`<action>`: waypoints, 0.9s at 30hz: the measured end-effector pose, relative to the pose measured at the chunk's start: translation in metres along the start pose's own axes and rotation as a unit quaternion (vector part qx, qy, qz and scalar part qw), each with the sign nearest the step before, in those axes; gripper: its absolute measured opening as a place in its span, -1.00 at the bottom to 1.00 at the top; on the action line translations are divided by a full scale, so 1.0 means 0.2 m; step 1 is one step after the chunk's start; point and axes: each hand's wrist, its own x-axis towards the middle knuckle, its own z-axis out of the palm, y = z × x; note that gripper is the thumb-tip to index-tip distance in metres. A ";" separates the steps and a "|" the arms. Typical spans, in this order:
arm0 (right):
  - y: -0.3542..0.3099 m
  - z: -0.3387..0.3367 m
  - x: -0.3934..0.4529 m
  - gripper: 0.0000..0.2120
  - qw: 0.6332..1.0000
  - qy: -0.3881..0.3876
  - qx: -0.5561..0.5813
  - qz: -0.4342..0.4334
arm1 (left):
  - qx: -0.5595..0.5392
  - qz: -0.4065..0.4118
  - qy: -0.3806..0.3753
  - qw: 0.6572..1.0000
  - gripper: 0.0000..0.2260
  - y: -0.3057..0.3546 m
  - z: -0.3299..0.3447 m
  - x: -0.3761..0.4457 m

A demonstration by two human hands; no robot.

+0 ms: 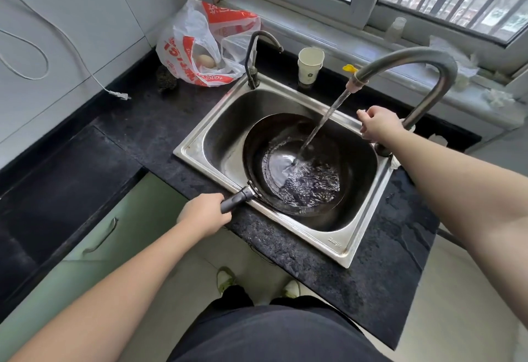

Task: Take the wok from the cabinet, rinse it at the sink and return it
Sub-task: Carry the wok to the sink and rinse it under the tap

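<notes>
Left hand (pixel 203 213), low and left of centre, wrapped tight round the dark grey handle (pixel 236 199) of the black round metal wok (pixel 297 164). Wok sitting down in the stainless steel sink (pixel 197 144) mid-frame, bit tilted, water pooling inside. Right hand (pixel 377 124) up at centre right, curled at the base of the tall curved steel tap (pixel 414 61); can't tell what it's pinching. Stream of water (pixel 323 121) hitting the wok's middle. White paper cup (pixel 310 65) and red-and-white plastic bag (pixel 200 44) behind the sink, further up the frame.
</notes>
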 end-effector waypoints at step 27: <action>0.02 0.03 -0.04 -0.67 0.999 0.036 -0.001 -0.023 | -0.049 -0.050 0.046 0.996 -0.81 0.00 0.16 -0.10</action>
